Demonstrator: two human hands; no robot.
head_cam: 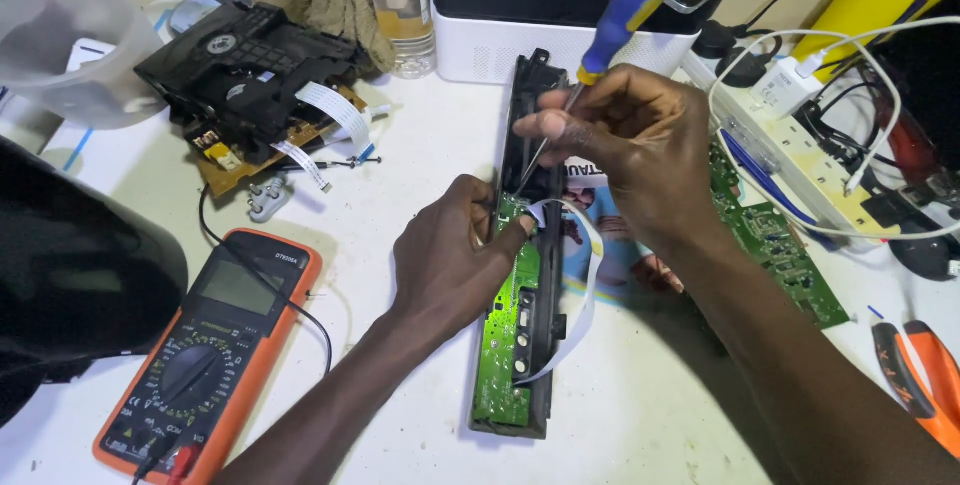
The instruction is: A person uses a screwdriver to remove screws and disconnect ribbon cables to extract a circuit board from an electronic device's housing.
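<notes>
A long black plastic panel (527, 95) lies lengthwise on the white table, with a narrow green circuit board (505, 345) set in it. A white flat ribbon cable (588, 295) loops off the board's right side. My left hand (450, 255) presses down on the upper part of the board, fingers on its edge. My right hand (625, 140) grips a screwdriver with a blue and yellow handle (635, 0). Its thin shaft slants down to the board just above my left fingers.
An orange multimeter (215, 345) lies at the lower left. A dismantled black disc drive (250, 70) sits at the upper left, a second green board (775, 245) and a white power strip (800, 145) at the right. Orange-handled pliers (920, 375) rest at the right edge.
</notes>
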